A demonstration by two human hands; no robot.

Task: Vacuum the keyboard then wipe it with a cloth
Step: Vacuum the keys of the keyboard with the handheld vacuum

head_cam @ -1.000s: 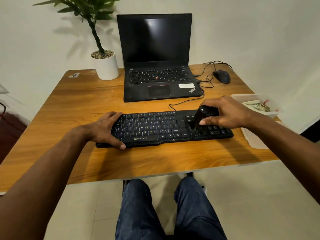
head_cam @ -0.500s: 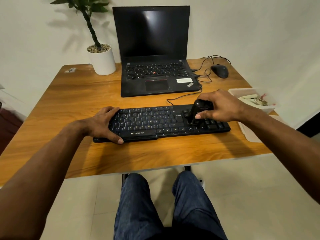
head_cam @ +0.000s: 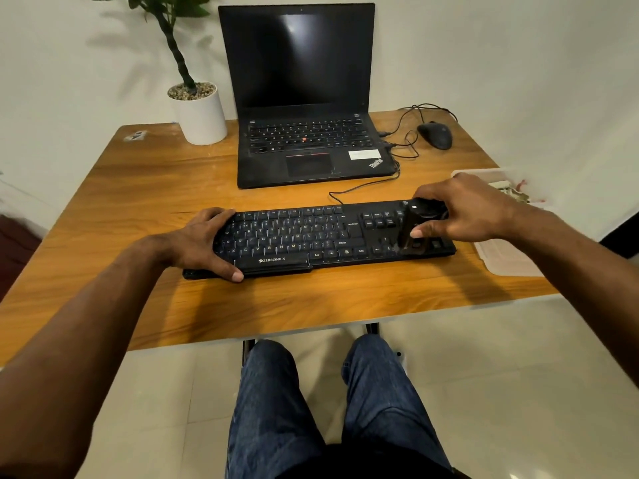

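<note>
A black keyboard (head_cam: 304,236) lies across the wooden desk in front of me. My left hand (head_cam: 200,243) grips its left end, thumb along the front edge. My right hand (head_cam: 463,209) holds a small black handheld vacuum (head_cam: 415,226) upright, with its nozzle down on the keys at the keyboard's right end. The vacuum's lower part looks blurred. A cloth (head_cam: 511,191) lies in a white tray at the right edge of the desk, partly hidden behind my right wrist.
An open black laptop (head_cam: 304,146) stands behind the keyboard, with cables and a black mouse (head_cam: 435,134) to its right. A potted plant (head_cam: 198,108) sits at the back left. A white tray (head_cam: 470,174) and a flat white lid (head_cam: 508,257) lie at the right edge.
My right hand has carried the vacuum a little to the right along the keyboard's right end. My left hand keeps its grip on the left end.
</note>
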